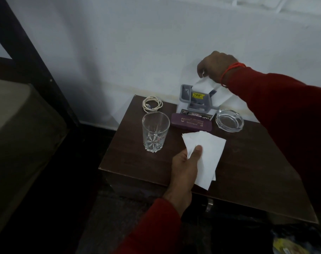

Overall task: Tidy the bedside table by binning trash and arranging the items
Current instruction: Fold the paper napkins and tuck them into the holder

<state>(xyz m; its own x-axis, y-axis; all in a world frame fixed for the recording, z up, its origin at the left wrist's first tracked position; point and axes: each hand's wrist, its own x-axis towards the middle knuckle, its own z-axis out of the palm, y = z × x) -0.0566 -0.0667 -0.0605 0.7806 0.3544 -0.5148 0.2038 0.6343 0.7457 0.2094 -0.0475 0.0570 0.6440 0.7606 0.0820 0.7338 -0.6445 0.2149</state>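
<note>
Tugging the pinched tissue point(204, 84) with the right hand point(213, 66) could topple the grey holder point(196, 99) onto the ashtray point(229, 120) beside it, while the left hand point(185, 165) grips folded tissues point(205, 153).

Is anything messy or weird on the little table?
Nothing is spilled or broken. The glass stands upright and empty, the ashtray looks clean, and the cable is coiled. Only the papers are loose: the left hand holds some, and the right hand pinches one at the grey holder.
</note>
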